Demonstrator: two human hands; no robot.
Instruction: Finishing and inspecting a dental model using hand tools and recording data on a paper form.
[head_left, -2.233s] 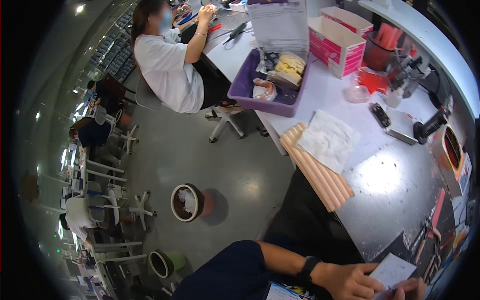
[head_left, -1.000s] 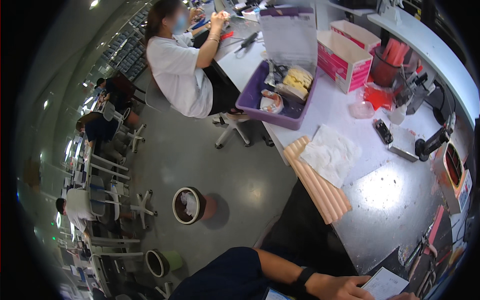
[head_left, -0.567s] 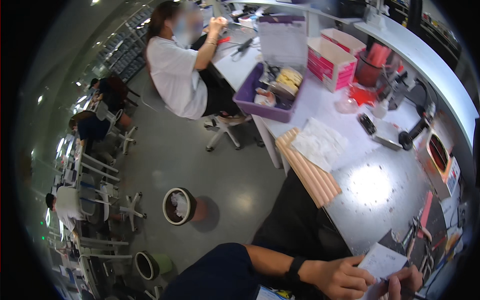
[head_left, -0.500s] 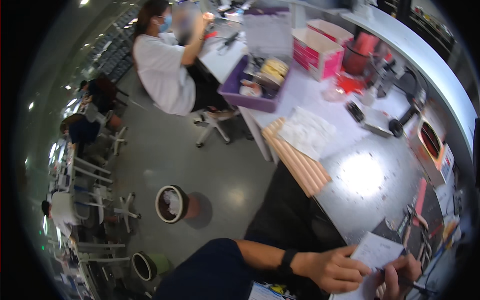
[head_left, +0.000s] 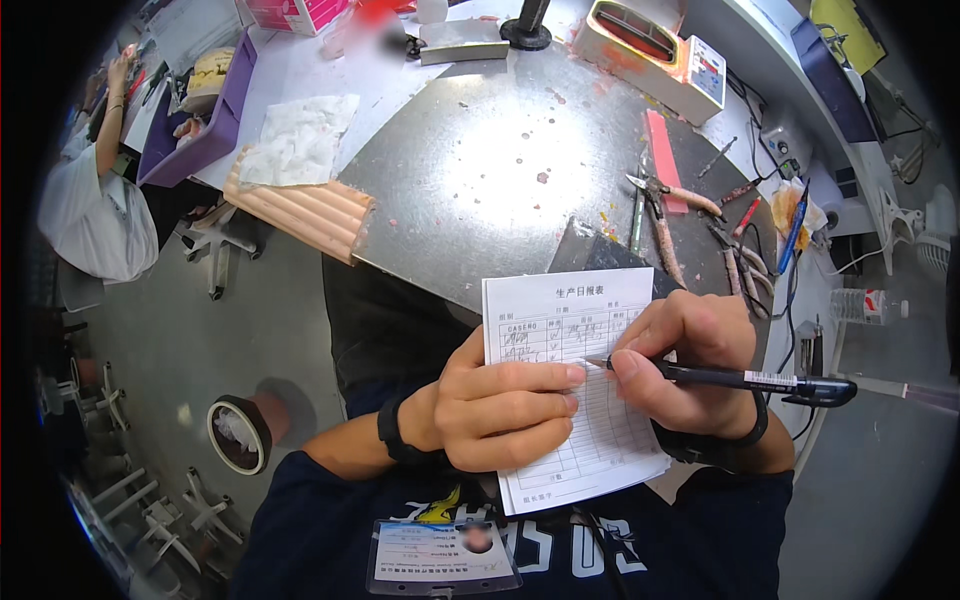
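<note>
I'm seeing the right hand (head_left: 695,350) pinching a black pen (head_left: 725,377) in a tight grip, tip at upper rows of the paper pad (head_left: 590,455); left hand (head_left: 500,410) is clamping it between torso (head_left: 690,535) and counter (head_left: 430,200). Probably filling in entries; next stroke is calling for steady paper

White rectangular paper pad (head_left: 600,440) is ruled with a dark grid, and the slim black plastic pen (head_left: 715,376) is broken up by a black-and-white striped label (head_left: 770,381). Grey metal table (head_left: 430,190) is kinda flecked reddish, ridged peach rest (head_left: 310,215) is striped with shadow, boxy plastic bin (head_left: 225,115) is done in purple.
</note>
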